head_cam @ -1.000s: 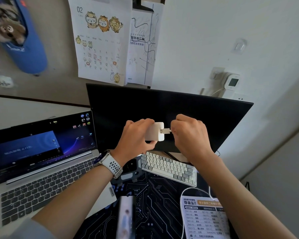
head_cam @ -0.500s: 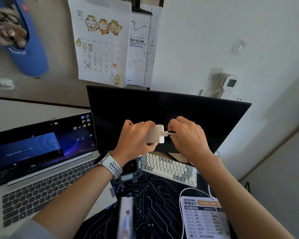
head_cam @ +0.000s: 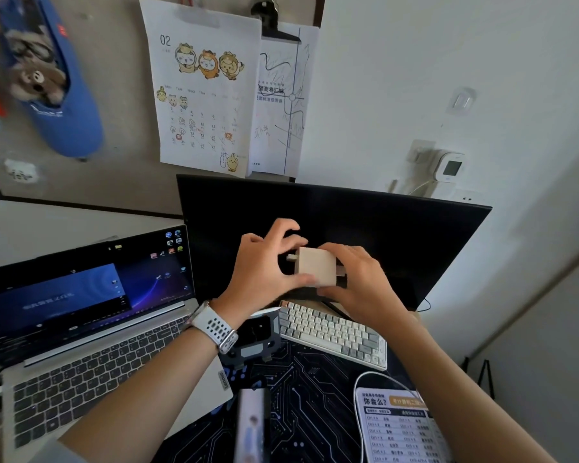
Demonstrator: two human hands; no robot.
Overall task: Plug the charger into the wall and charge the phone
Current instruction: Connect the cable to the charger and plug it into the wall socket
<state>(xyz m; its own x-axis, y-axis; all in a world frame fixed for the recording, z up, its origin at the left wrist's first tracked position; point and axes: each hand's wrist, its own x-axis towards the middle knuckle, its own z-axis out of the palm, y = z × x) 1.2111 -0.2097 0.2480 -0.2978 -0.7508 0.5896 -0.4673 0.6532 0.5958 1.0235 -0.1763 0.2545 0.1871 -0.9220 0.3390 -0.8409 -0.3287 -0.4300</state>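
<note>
An open laptop (head_cam: 81, 329) sits at the left of the worktop, beside a dark monitor (head_cam: 398, 228) with a small keyboard (head_cam: 331, 332) below it. In front of the monitor, the left hand (head_cam: 264, 272), a white watch (head_cam: 214, 327) on its wrist, has spread fingers touching the charger (head_cam: 316, 265) at top and bottom, while the right hand (head_cam: 358, 282) grips the block's right side, prongs pointing left. A white cable (head_cam: 361, 406) loops near a printed card (head_cam: 398, 426), and the wall socket (head_cam: 465, 197) shows above the monitor's right corner.
</note>
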